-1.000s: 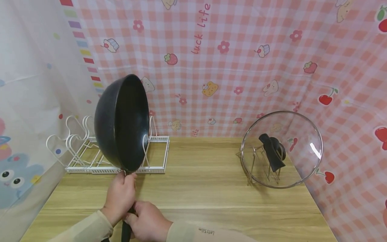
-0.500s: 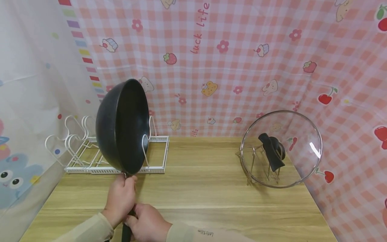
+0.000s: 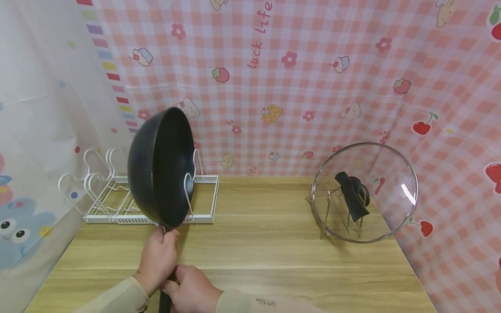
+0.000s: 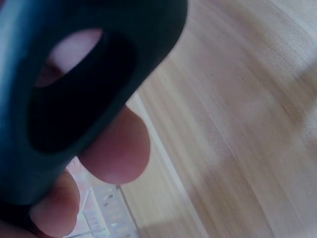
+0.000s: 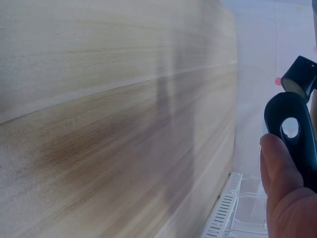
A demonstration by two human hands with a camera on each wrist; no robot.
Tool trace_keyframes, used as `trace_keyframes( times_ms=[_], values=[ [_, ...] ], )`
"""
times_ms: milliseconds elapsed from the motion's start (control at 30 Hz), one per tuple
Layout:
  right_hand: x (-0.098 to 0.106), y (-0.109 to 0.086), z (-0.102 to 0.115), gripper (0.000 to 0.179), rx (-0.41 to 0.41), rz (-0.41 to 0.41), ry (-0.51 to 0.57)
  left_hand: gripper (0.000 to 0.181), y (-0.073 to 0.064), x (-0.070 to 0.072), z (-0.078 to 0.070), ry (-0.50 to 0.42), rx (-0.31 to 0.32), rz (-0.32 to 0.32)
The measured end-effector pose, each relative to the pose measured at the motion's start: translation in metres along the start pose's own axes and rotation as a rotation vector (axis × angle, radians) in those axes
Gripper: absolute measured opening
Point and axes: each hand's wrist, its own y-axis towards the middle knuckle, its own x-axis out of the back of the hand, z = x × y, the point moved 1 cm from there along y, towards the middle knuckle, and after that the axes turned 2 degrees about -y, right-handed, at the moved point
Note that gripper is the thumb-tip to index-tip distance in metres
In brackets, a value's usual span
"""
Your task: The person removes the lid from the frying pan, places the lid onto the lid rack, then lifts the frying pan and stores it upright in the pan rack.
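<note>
A deep black wok [image 3: 162, 169] stands on its edge over the white wire pan rack [image 3: 201, 220], its hollow facing right. My left hand [image 3: 157, 258] grips the handle close below the bowl. Lower down, my right hand [image 3: 193, 289] holds the same handle [image 3: 165, 302]. A front wire loop of the rack overlaps the wok's rim in the head view. The left wrist view has the handle's end with its hanging hole very close, and fingertips [image 4: 119, 148] curl beneath it. In the right wrist view, the right hand's fingers [image 5: 280, 163] lie along the handle.
At the right, a round glass lid [image 3: 411, 191] with a black knob leans on a small metal wire stand [image 3: 326, 213]. Pink checked cloth [image 3: 289, 87] hangs behind the wood-grain table [image 3: 266, 243]. More white wire loops [image 3: 94, 182] rise at the rack's left.
The wok has sunk a little and shifted slightly right and toward me. Both hands have come down slightly with the handle. The lid and rack stay put.
</note>
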Motion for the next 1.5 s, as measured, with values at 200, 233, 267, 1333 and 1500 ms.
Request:
trace_keyframes(
  times_ms=[200,233,267,1333,1500],
  values=[
    [-0.001,0.000,-0.003,0.018,-0.006,-0.005,0.021,0.023,-0.001,-0.001,0.001,0.023,0.002,0.009],
    [-0.002,0.001,-0.003,0.019,0.005,-0.010,0.016,0.023,-0.001,-0.001,0.002,0.031,0.001,0.008],
    [-0.002,0.001,-0.004,0.019,0.016,-0.016,0.010,0.023,-0.001,-0.002,0.002,0.034,0.000,0.008],
    [-0.003,0.004,-0.012,0.027,-0.001,0.014,-0.012,0.022,0.004,-0.008,0.011,0.063,0.054,0.057],
    [-0.002,0.004,-0.012,0.024,0.006,0.027,0.015,0.022,0.006,-0.008,0.011,0.054,0.065,0.071]
  ],
)
